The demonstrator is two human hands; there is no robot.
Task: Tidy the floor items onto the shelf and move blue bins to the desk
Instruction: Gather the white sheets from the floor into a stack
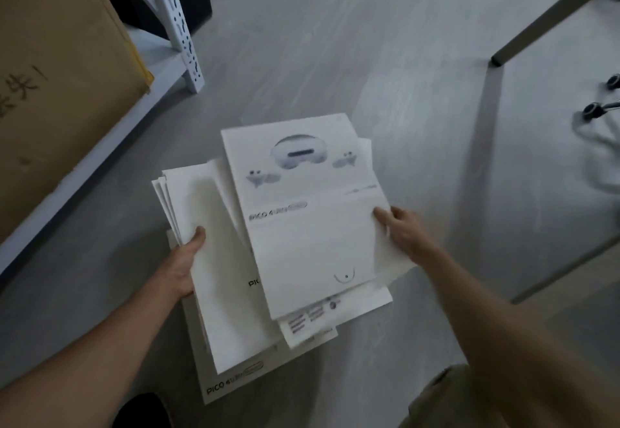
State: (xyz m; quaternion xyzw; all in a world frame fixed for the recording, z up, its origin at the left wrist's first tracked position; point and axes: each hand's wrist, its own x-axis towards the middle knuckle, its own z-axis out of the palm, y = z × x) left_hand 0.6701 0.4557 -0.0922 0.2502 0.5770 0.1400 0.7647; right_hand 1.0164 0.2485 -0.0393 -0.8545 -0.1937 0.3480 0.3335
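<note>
I have my left hand (183, 265) and right hand (404, 231) clamped on opposite edges of the flattened white boxes (302, 226), just off the shelf (100, 132) foot; nothing shelved, no blue bins visible.

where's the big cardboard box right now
In the head view the cardboard box fills the upper left, sitting on the low white shelf beside its perforated upright post.

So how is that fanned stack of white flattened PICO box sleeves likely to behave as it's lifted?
The stack of white sleeves looks fairly stiff: the sheets lie flat between the left hand and right hand. It is probably light, being thin card. The sheets are already skewed and smooth-looking, so they may slide apart unless squared up first.
</note>
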